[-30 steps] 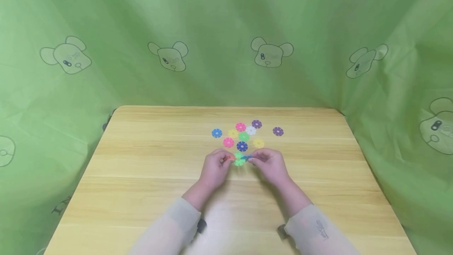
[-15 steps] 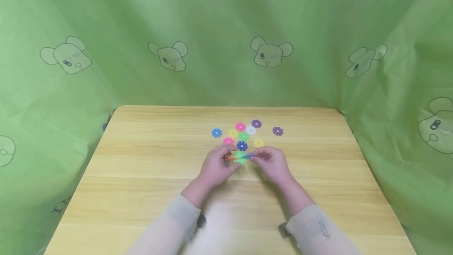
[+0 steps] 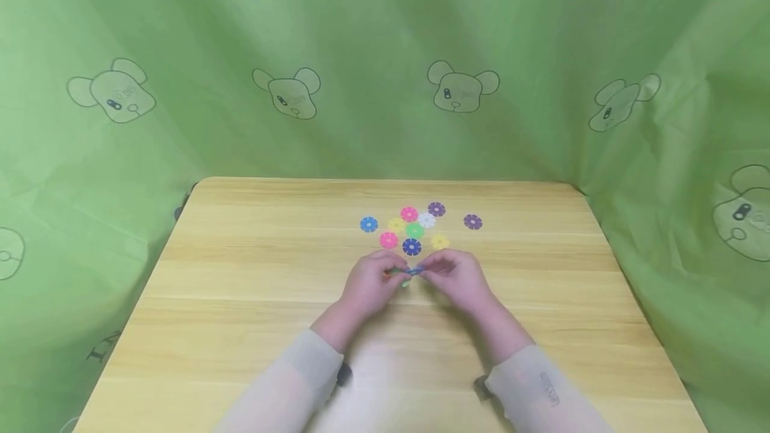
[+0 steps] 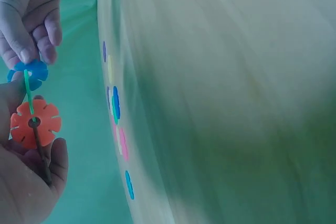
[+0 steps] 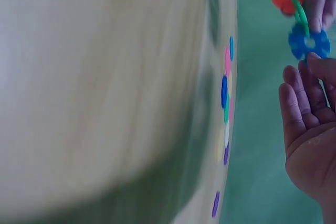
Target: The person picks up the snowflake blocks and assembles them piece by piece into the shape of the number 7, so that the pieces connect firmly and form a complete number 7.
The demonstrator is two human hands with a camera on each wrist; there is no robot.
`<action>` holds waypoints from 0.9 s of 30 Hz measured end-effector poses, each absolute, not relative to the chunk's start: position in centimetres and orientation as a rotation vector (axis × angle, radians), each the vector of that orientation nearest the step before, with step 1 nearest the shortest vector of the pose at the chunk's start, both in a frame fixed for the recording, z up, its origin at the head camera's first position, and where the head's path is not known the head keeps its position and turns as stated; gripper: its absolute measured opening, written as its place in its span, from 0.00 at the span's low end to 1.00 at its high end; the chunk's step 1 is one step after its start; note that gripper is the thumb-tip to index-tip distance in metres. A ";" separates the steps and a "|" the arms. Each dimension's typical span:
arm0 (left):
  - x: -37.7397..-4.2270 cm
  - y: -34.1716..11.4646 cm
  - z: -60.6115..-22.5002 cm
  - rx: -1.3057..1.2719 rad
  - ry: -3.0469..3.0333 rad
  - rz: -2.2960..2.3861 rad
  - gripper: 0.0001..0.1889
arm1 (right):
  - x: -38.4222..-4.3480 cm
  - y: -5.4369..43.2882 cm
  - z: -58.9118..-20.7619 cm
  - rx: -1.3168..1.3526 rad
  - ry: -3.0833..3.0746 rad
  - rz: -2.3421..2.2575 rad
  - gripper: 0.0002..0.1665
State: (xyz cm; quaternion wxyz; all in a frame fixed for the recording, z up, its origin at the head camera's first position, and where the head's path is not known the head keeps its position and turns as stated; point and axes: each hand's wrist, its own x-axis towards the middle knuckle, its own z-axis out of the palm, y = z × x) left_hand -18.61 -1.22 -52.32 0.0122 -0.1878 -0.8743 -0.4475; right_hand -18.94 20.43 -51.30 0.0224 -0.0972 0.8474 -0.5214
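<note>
My left hand (image 3: 368,284) holds a short chain of slotted snowflake discs between thumb and fingers. In the left wrist view the chain shows an orange disc (image 4: 50,116), a green disc (image 4: 28,93) seen edge-on, a blue disc (image 4: 38,69) and a dark disc (image 4: 43,158), also edge-on, by the palm. The blue disc sits at the chain's right end, slotted with the green one. My right hand (image 3: 458,278) pinches its edge between thumb and fingertip, the other fingers loosely bent. Fingers of the left hand touch the blue and green discs too. Both hands are just above the table.
Beyond the hands, several loose discs lie on the wooden table (image 3: 240,326): a dark blue one (image 3: 412,252), a pink one (image 3: 388,240), a light blue one (image 3: 369,224) and a purple one (image 3: 472,222) farthest right. A green curtain (image 3: 373,146) hangs behind the table.
The left thumb and fingers spread around the chain, then closed nearer the blue disc. The green disc has turned from facing the head camera to mostly hidden. The loose discs stay put.
</note>
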 end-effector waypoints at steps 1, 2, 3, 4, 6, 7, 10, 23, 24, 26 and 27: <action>-18.6 -1.3 -52.3 -0.572 -2.730 -1.396 0.07 | -19.2 20.7 -51.3 -0.305 2.639 -1.599 0.10; -18.6 -1.3 -52.4 -0.558 -2.736 -1.399 0.07 | -19.5 21.0 -51.2 -0.310 2.660 -1.577 0.10; -18.5 -1.4 -52.4 -0.547 -2.740 -1.404 0.07 | -19.8 21.4 -51.2 -0.308 2.681 -1.564 0.10; -18.5 -1.5 -52.4 -0.538 -2.743 -1.402 0.07 | -20.1 21.7 -51.1 -0.300 2.705 -1.551 0.10; -18.5 -1.6 -52.5 -0.525 -2.746 -1.404 0.07 | -20.8 22.5 -51.0 -0.256 2.738 -1.536 0.10; -18.4 -1.6 -52.6 -0.519 -2.749 -1.405 0.07 | -21.1 22.8 -51.1 -0.227 2.758 -1.520 0.11; -18.4 -1.7 -52.7 -0.508 -2.759 -1.415 0.07 | -22.1 23.6 -51.4 -0.119 2.811 -1.469 0.13; -18.3 -1.9 -53.1 -0.496 -2.758 -1.423 0.06 | -23.9 23.6 -53.2 0.065 2.811 -1.357 0.23; -18.3 -1.9 -53.1 -0.496 -2.758 -1.422 0.06 | -24.0 23.5 -53.4 0.072 2.813 -1.342 0.24; -18.4 -1.9 -53.1 -0.498 -2.758 -1.421 0.07 | -24.1 23.4 -53.7 0.114 2.781 -1.343 0.27; -18.4 -1.9 -53.2 -0.497 -2.760 -1.417 0.06 | -24.1 23.4 -53.9 0.130 2.771 -1.339 0.28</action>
